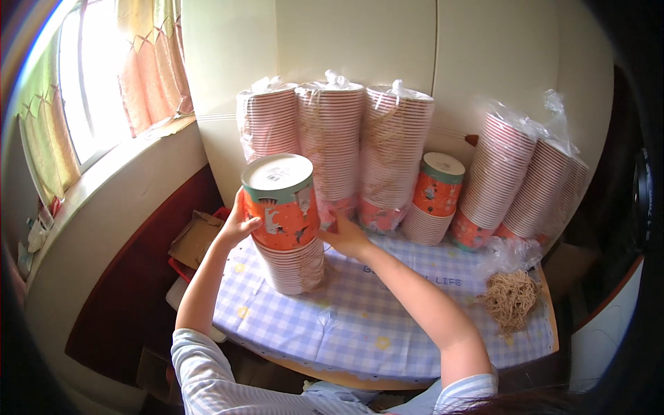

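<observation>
A stack of upturned paper buckets [280,220] stands in front of me at the left of the table. The top one is orange with a green band and a white base; below it show the closely nested pale rims. My left hand [238,220] grips the left side of the top bucket, its thumb across the front and the other fingers partly hidden behind. On the opposite side, my right hand [344,235] is curved against the stack near the orange bucket's lower edge. Some of its fingertips are hidden.
Behind stand tall bucket stacks in clear bags [330,138], with two more bagged stacks [496,173] leaning at the right. A shorter unbagged stack [430,228] sits between them. Tangled twine [510,302] lies by the table's right edge under clear plastic. A checked cloth [408,332] covers the table.
</observation>
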Action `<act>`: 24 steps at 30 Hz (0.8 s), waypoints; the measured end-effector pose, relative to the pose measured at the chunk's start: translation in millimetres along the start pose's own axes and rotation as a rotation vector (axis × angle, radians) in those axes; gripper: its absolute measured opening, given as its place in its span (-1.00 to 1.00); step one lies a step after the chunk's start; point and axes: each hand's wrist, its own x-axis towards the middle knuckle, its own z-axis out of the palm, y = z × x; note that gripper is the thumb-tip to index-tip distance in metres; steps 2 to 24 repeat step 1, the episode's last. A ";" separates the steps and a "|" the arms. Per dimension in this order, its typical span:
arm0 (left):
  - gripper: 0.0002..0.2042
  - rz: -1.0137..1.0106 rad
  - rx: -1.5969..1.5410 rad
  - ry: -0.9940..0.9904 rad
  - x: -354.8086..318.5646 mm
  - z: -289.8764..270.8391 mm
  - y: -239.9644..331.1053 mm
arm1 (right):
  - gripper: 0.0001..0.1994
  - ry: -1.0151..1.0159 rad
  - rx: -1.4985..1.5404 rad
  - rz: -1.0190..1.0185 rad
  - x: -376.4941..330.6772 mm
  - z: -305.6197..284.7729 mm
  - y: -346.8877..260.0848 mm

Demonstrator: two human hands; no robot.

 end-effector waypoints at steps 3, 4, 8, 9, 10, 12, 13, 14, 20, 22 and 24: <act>-0.04 0.082 -0.011 -0.001 -1.4 2.9 0.1 | -0.18 -0.020 -0.019 0.045 -14.2 -7.3 1.5; -0.04 0.082 -0.011 -0.001 -1.4 2.9 0.1 | -0.18 -0.020 -0.019 0.045 -14.2 -7.3 1.5; -0.04 0.082 -0.011 -0.001 -1.4 2.9 0.1 | -0.18 -0.020 -0.019 0.045 -14.2 -7.3 1.5; -0.04 0.082 -0.011 -0.001 -1.4 2.9 0.1 | -0.18 -0.020 -0.019 0.045 -14.2 -7.3 1.5; -0.04 0.082 -0.011 -0.001 -1.4 2.9 0.1 | -0.18 -0.020 -0.019 0.045 -14.2 -7.3 1.5; -0.04 0.082 -0.011 -0.001 -1.4 2.9 0.1 | -0.18 -0.020 -0.019 0.045 -14.2 -7.3 1.5; -0.04 0.082 -0.011 -0.001 -1.4 2.9 0.1 | -0.18 -0.020 -0.019 0.045 -14.2 -7.3 1.5; -0.04 0.082 -0.011 -0.001 -1.4 2.9 0.1 | -0.18 -0.020 -0.019 0.045 -14.2 -7.3 1.5; -0.04 0.082 -0.011 -0.001 -1.4 2.9 0.1 | -0.18 -0.020 -0.019 0.045 -14.2 -7.3 1.5; -0.04 0.082 -0.011 -0.001 -1.4 2.9 0.1 | -0.18 -0.020 -0.019 0.045 -14.2 -7.3 1.5; -0.04 0.082 -0.011 -0.001 -1.4 2.9 0.1 | -0.18 -0.020 -0.019 0.045 -14.2 -7.3 1.5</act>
